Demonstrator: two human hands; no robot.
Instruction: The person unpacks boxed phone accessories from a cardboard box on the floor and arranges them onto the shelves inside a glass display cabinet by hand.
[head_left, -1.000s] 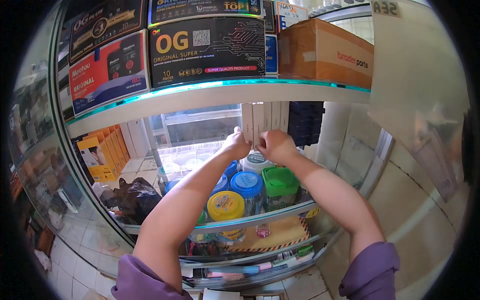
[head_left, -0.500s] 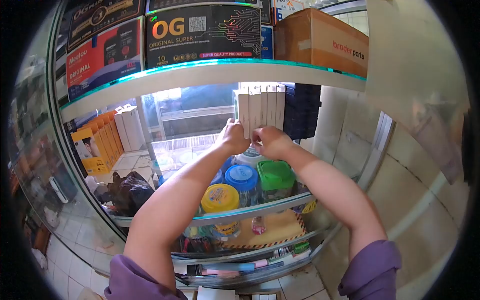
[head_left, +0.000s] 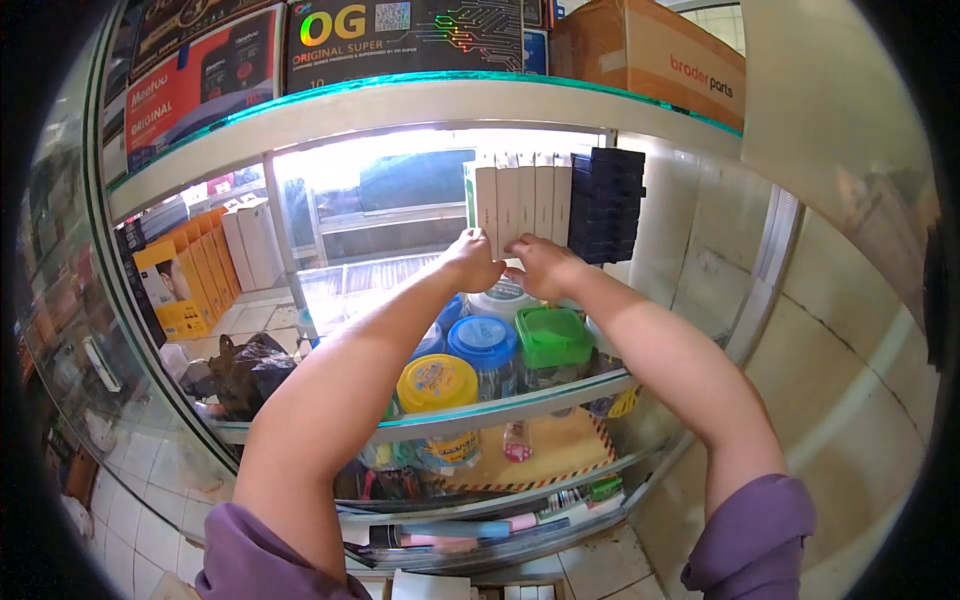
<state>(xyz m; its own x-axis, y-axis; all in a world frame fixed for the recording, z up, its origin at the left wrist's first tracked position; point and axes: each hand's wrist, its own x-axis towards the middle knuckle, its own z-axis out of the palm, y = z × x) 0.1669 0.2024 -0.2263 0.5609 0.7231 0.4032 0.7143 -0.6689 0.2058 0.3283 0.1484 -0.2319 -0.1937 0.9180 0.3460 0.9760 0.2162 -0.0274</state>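
Note:
A row of several narrow white boxes point(head_left: 517, 200) stands upright on the middle glass shelf, with green showing on the left side of the row. My left hand point(head_left: 473, 261) is at the lower front corner of the leftmost box, its fingers bent against the side and its thumb in front. Against the lower fronts of the middle boxes rest the fingertips of my right hand point(head_left: 545, 268), its thumb apart below them. Both hands are close together. A stack of black cases point(head_left: 606, 206) stands just right of the row. Below my hands is a jar with a whitish lid point(head_left: 500, 298), partly covered.
Jars with a blue lid point(head_left: 482, 342), a yellow lid point(head_left: 437, 383) and a green lid point(head_left: 553, 336) crowd the shelf front. The upper shelf edge point(head_left: 420, 88) spans above, carrying a brown carton point(head_left: 650, 55). Yellow boxes point(head_left: 185, 280) and a black bag point(head_left: 250, 370) stand left.
The view has tilted down slightly. My right hand's fingers have gone from curled together to resting on the box fronts. My left hand stays at the leftmost box.

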